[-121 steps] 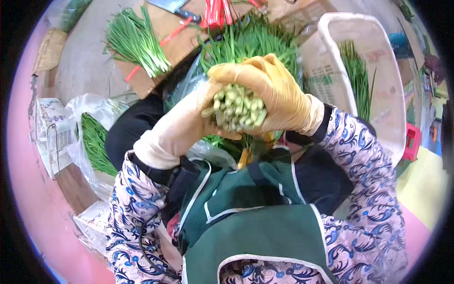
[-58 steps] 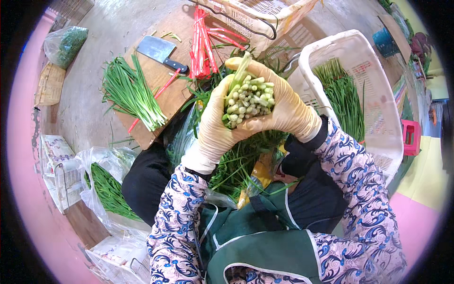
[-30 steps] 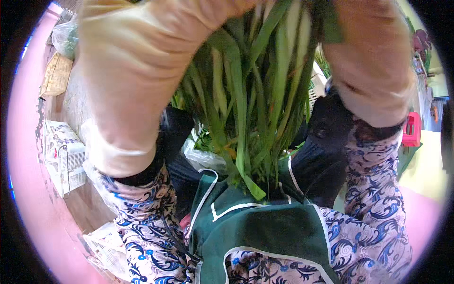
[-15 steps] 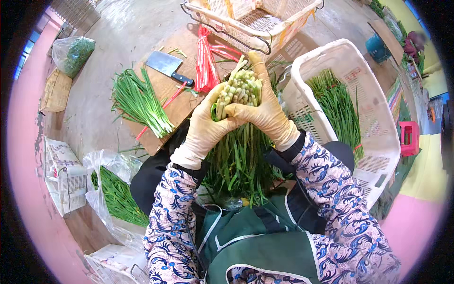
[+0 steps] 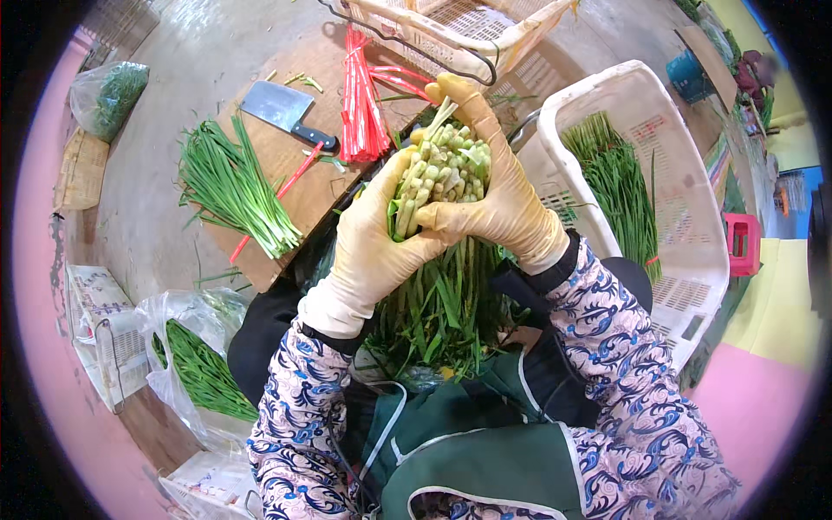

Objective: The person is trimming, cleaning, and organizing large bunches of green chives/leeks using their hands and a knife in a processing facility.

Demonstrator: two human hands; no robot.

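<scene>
Between my gloved hands, above my lap, is a thick bunch of leafy green vegetables [image 5: 446,178]. Its pale, cut stem ends face up, while the long leaves hang down below. My left hand [image 5: 373,225] wraps the bunch from the left, and my right hand [image 5: 498,186] curls round it from the right, fingers over the far side. Both thumbs press at the near side. On a wooden board [image 5: 325,186] ahead of me lie a loose bunch of green chives [image 5: 243,186], a cleaver [image 5: 282,108] and a bundle of red ties [image 5: 362,104].
A white plastic crate [image 5: 685,234] with tied greens stands to my right. Another pale crate [image 5: 485,43] is beyond the board. At left are a clear bag of greens [image 5: 199,364] and a white basket [image 5: 108,338]. A red stool [image 5: 741,245] sits behind the right crate.
My hands, still round the bunch, have shifted slightly, and its stem ends look tilted a little more toward me. The view has moved a bit; the board and cleaver appear farther left.
</scene>
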